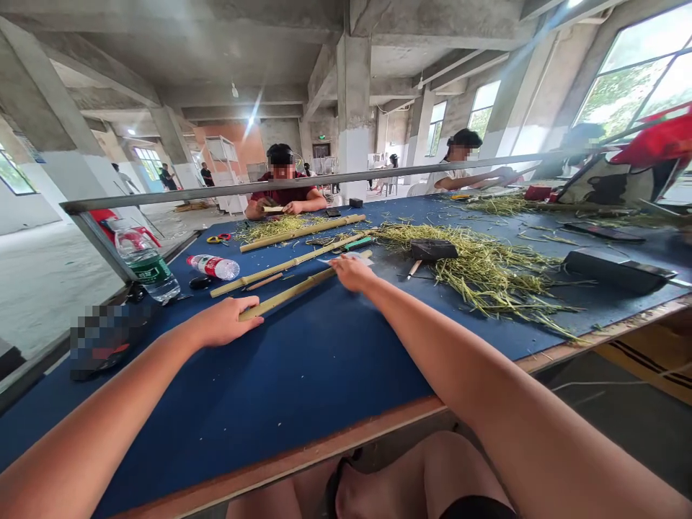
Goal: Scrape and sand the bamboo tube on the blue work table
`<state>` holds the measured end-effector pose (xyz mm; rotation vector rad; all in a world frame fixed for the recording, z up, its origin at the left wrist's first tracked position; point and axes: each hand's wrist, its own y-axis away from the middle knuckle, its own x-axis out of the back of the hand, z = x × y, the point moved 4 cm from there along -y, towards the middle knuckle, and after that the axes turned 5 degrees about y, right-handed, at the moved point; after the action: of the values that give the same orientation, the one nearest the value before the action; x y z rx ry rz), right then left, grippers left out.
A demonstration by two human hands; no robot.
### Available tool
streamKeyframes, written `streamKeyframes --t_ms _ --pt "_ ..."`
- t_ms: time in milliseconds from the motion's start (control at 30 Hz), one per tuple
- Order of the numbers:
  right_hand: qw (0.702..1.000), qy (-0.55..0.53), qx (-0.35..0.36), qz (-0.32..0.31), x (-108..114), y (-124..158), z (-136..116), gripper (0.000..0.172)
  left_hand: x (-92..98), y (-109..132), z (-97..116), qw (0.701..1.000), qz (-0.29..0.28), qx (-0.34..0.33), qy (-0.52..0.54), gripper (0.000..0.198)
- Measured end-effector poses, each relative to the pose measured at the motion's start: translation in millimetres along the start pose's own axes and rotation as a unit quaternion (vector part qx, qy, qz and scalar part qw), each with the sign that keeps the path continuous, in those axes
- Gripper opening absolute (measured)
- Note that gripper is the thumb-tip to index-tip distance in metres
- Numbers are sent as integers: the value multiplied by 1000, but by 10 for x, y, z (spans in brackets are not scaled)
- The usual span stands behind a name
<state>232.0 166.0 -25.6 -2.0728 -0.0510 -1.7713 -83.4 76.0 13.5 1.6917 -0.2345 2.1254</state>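
Note:
My left hand (230, 321) is closed around the near end of a split bamboo strip (292, 294), which slants away across the blue tabletop. Farther along this strip, my right hand (351, 272) is closed on a flat, pale, blade-like tool (363, 258); a thin tip pokes out left of the fingers, and the handle is hidden. Just beyond lies a second bamboo strip (286, 263), with a short thin stick (264, 282) between the two. Near my right hand a green object (357, 244) rests on the table.
A heap of bamboo shavings (476, 270) lies right, with a black block (434, 249) and a wooden-handled tool (414, 269). Bottles (148, 267) stand and lie left, near scissors (219, 238). A metal bar (303, 182) crosses above the table. Opposite, a co-worker (284, 191) handles a pale piece.

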Motion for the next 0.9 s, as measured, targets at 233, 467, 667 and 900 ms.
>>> streamKeyframes --t_ms 233,467,667,900 --pt "998 15 -57 16 19 -7 88 46 26 18 42 1000 -4 5 23 49" --pt "983 -64 169 10 -102 41 -862 50 0 -21 -9 999 6 -12 46 48" --pt "999 -15 -36 0 16 -17 -26 51 18 1 11 1000 12 -5 28 53" --pt "988 -25 154 22 -111 100 -825 47 -25 -42 -34 999 5 -13 41 52"
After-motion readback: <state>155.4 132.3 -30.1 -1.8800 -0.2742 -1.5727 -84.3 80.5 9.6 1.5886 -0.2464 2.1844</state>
